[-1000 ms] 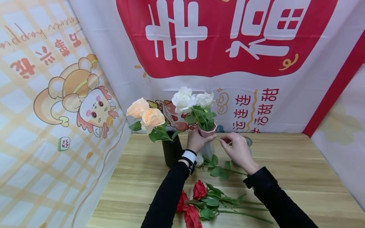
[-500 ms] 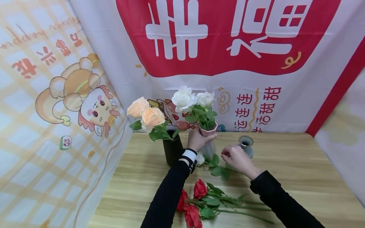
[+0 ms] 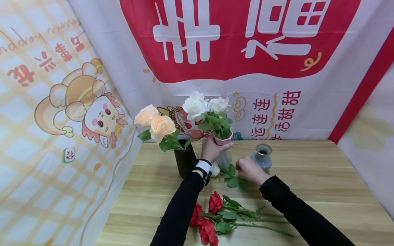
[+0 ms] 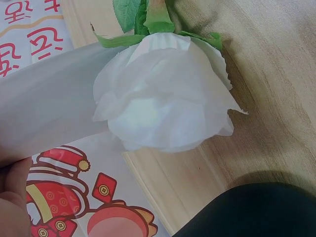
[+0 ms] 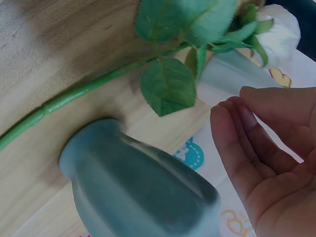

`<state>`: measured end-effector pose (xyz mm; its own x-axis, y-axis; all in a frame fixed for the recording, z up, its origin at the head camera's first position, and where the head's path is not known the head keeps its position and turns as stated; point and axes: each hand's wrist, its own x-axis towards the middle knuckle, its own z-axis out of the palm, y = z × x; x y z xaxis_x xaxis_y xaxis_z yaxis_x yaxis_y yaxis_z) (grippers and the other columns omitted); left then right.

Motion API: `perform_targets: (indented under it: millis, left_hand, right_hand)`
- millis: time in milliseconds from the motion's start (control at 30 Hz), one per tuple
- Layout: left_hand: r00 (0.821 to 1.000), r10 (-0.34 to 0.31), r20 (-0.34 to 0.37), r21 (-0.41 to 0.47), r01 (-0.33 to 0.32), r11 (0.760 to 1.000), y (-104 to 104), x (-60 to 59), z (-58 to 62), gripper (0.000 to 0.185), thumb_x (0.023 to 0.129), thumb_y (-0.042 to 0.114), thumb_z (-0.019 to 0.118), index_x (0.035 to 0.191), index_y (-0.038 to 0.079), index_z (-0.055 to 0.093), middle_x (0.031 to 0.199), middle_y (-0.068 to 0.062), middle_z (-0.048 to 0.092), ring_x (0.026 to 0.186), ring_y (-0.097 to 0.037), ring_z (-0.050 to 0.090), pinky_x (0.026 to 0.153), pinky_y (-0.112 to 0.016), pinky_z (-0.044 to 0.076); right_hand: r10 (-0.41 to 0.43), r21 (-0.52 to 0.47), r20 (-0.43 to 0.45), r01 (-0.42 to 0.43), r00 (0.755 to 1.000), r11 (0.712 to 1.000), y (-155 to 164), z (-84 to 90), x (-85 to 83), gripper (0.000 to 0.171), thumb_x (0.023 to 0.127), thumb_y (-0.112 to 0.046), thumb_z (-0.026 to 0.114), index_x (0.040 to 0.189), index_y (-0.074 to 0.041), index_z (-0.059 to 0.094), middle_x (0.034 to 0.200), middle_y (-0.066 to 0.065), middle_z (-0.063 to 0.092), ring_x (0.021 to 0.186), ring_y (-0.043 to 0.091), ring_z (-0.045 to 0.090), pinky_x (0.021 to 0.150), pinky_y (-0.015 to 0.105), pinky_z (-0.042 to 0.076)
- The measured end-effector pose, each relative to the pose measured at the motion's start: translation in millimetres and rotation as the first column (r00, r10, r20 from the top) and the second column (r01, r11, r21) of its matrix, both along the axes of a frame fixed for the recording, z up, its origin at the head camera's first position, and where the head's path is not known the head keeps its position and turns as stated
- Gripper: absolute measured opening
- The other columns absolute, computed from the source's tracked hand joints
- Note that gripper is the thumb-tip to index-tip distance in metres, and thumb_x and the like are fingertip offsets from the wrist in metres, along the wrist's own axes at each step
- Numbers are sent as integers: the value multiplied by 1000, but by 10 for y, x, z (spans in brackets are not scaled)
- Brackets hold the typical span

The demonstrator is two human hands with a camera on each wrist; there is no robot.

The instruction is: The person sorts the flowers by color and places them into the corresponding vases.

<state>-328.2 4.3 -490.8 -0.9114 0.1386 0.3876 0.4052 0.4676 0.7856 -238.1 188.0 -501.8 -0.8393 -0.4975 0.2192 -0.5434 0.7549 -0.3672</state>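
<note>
In the head view, the left hand (image 3: 212,149) grasped the pale pink-rimmed vase (image 3: 223,150) of white roses at the far middle of the wooden desk (image 3: 307,191); the banner's large characters were cut off.

The left wrist view showed a loose white artificial rose (image 4: 163,94) lying just beside that vase.

In the right wrist view, the right hand (image 5: 271,158) hung relaxed, grasping nothing, near the grey-blue ceramic vase (image 5: 143,182).

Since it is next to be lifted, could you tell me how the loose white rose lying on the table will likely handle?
The white rose looks artificial, with cloth-like petals, so probably light and not fragile. Its long thin stem may bend or droop if held by one end. Its leaves lie beside the right hand and the blue-grey vase, so dragging it might nudge the vase.
</note>
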Motion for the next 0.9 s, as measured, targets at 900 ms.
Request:
perform_targets:
  millis: [900]
  left_hand:
    - [1000,1,-10,5,-1,1000,-12,9,-1,84,68,55,86,137,19,54,126,0,63,113,-11,58,94,-33,47]
  right_hand:
    - [-74,95,149,60,986,994,-69,-389,10,43,67,13,60,55,-19,34,56,-8,29,49,9,28,44,27,26]
